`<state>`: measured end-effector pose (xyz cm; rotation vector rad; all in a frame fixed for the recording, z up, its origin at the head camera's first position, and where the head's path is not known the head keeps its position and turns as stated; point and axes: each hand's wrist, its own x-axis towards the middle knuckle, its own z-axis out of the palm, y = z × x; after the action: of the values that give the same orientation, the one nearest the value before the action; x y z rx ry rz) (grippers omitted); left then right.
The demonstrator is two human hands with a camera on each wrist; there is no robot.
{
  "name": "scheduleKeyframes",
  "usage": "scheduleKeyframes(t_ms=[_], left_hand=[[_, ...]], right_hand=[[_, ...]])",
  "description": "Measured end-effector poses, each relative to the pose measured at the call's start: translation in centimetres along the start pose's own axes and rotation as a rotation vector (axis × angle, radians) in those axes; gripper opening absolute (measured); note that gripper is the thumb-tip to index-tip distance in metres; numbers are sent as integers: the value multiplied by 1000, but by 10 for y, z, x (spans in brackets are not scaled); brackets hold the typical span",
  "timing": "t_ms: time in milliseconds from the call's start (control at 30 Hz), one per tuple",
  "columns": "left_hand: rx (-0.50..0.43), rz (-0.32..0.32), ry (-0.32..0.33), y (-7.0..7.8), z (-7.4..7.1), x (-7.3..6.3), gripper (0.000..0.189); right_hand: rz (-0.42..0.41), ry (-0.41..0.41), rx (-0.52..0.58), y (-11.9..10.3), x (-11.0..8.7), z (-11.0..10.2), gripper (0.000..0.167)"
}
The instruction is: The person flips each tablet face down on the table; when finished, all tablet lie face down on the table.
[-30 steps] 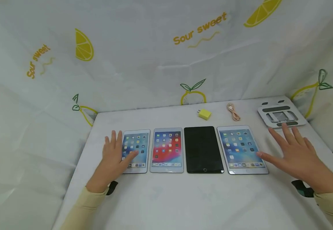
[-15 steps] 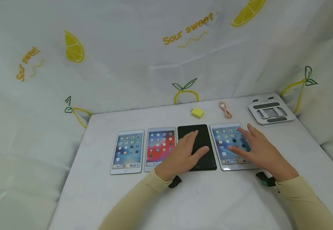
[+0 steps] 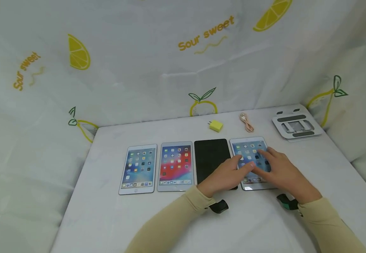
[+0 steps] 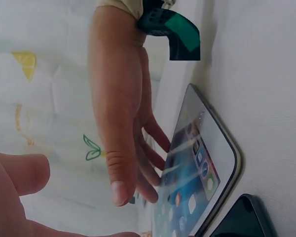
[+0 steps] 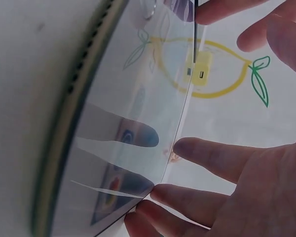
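White tablet [image 3: 248, 147] lay on desk [image 3: 91, 218], right of black tablet [image 3: 210, 154]. Left grip [image 3: 225, 175] and right grip [image 3: 284, 172] reached over it, both released. Step seemed approach; next move likely called for edge hold.

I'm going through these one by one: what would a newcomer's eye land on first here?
Probably the left hand and right hand, brought close together at the rightmost tablet in a row of four. Next, the red-and-blue tablet, second from the left, and the bright yellow charger plug behind the black tablet. The lemon-printed cloth backdrop also stands out, rising behind everything.
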<state>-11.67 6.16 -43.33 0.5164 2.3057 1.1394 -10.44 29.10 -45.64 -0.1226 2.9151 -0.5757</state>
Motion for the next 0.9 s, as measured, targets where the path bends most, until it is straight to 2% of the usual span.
scheduleKeyframes(t_ms=[233, 400, 633, 900], left_hand=[[-9, -85, 10, 9, 6, 1, 82], [-77, -111, 67, 9, 7, 1, 79], [-327, -131, 158, 1, 4, 7, 73], [-521, -92, 135, -2, 2, 11, 67]], right_hand=[[-17, 13, -5, 4, 1, -1, 97], [-9, 2, 6, 1, 2, -2, 97], [11, -7, 9, -5, 5, -3, 99], [14, -3, -37, -10, 6, -3, 104]])
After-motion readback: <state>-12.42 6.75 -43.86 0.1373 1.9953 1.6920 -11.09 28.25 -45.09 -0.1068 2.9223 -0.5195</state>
